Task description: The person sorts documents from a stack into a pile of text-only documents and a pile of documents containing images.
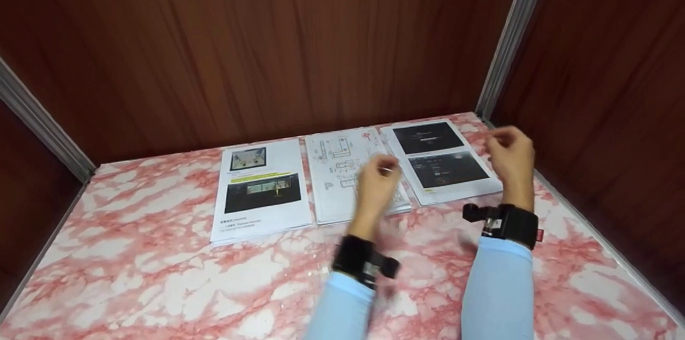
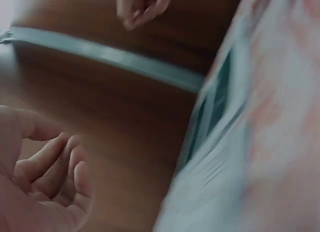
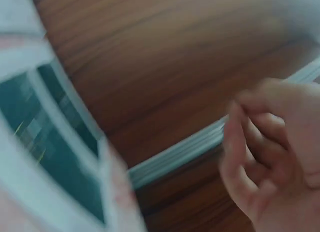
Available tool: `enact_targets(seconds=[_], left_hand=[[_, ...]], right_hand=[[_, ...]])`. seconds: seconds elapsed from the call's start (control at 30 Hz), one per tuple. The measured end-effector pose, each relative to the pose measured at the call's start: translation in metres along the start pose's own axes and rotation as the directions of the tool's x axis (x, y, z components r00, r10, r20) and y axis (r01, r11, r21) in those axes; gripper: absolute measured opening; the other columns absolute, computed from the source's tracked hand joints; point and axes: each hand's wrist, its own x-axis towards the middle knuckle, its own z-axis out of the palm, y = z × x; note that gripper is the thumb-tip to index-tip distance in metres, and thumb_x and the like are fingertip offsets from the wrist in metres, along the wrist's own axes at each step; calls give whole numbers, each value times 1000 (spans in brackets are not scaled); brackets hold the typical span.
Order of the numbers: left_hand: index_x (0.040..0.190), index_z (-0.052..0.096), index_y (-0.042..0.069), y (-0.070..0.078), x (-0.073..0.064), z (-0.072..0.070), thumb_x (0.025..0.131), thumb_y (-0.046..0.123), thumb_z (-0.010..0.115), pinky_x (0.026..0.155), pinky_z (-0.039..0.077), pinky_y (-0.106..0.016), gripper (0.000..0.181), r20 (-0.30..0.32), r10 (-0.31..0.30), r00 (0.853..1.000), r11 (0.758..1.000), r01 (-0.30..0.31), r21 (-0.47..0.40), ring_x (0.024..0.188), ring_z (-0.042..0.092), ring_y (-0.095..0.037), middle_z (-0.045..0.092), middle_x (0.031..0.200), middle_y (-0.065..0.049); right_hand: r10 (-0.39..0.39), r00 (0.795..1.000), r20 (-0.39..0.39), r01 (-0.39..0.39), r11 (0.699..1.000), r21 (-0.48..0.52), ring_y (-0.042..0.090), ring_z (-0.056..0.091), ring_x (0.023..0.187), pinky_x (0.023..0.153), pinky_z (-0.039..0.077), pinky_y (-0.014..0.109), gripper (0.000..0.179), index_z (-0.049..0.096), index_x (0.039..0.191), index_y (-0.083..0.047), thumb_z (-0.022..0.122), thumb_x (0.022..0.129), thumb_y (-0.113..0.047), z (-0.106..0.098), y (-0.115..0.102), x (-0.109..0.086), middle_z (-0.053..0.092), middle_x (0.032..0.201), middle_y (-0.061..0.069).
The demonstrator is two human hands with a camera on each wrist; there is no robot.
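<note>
Three printed paper stacks lie side by side on the table. My left hand [image 1: 377, 184] is over the middle stack [image 1: 334, 206], which bears line drawings; its fingers are loosely curled and hold nothing. To its left lies a stack with two pictures and yellow highlighting [image 1: 262, 193]. At the right edge of the stack with two dark screenshots [image 1: 449, 168] is my right hand [image 1: 514, 160], raised above the table. In the right wrist view the right hand's thumb and fingertips [image 3: 237, 109] come together with nothing visible between them. Both hands look slightly blurred.
The table [image 1: 144, 276] has a red and white marbled top. Dark brown wood-grain panels [image 1: 267, 51] enclose it at the back and sides, with metal corner posts [image 1: 516, 29]. Each wrist wears a black strap [image 1: 519, 226] with a small camera.
</note>
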Motion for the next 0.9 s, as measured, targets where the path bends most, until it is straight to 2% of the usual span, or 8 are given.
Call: enact_targets(seconds=[0.1,0.27,0.4,0.5,0.63,0.8,0.87,0.9], left_hand=[[103,63,12,-9,-13,37,80,14,64,84,47,-26,23,77,-86,993,996,85,13,95,59,-14,66,103,-2],[120,55,10,-20,-23,70,80,20,63,101,39,-31,42,167,-154,974,985,138,101,118,52,-21,59,123,-7],[124,51,9,-25,-23,77,79,24,65,101,38,-28,50,184,-164,969,968,122,219,118,50,-21,57,122,-7],[129,48,9,-28,-25,80,79,28,65,103,37,-28,56,222,-204,953,946,133,297,121,45,-20,51,128,-9],[134,44,10,-29,-26,78,79,32,64,107,33,-28,62,269,-244,932,928,144,344,129,39,-20,42,138,-11],[135,43,9,-31,-25,76,81,31,62,108,33,-30,62,296,-225,928,933,119,338,128,41,-21,43,137,-10],[135,44,8,-32,-24,75,81,30,63,107,34,-30,61,301,-206,931,939,101,328,126,43,-21,46,134,-10],[134,45,7,-32,-24,74,82,30,62,106,35,-30,59,303,-196,932,942,93,323,124,45,-21,48,132,-9]], right_hand=[[140,988,-56,-145,986,-84,18,57,95,82,42,27,28,62,108,-10,54,85,-25,-1,28,2,63,103,6],[276,955,112,-253,949,-186,32,49,113,95,38,39,44,52,124,-3,52,85,-23,2,59,0,54,126,19],[358,901,244,-313,928,-204,34,57,92,72,51,39,60,39,135,-4,52,78,-15,3,68,-3,47,129,21],[404,863,305,-362,913,-187,30,60,69,53,53,39,68,35,137,-7,51,71,-8,2,69,-4,45,126,20],[400,859,321,-354,915,-192,28,59,67,51,52,38,64,40,133,-8,51,70,-7,2,65,-5,48,122,19],[424,852,306,-395,906,-154,28,55,91,59,55,38,52,45,131,-11,53,80,-16,2,58,-7,45,129,15],[411,863,294,-381,912,-155,28,51,100,64,55,38,48,47,129,-11,53,83,-21,2,54,-8,45,129,14],[383,881,277,-346,922,-174,28,49,103,66,54,37,46,49,128,-10,54,83,-22,2,52,-8,47,128,14]])
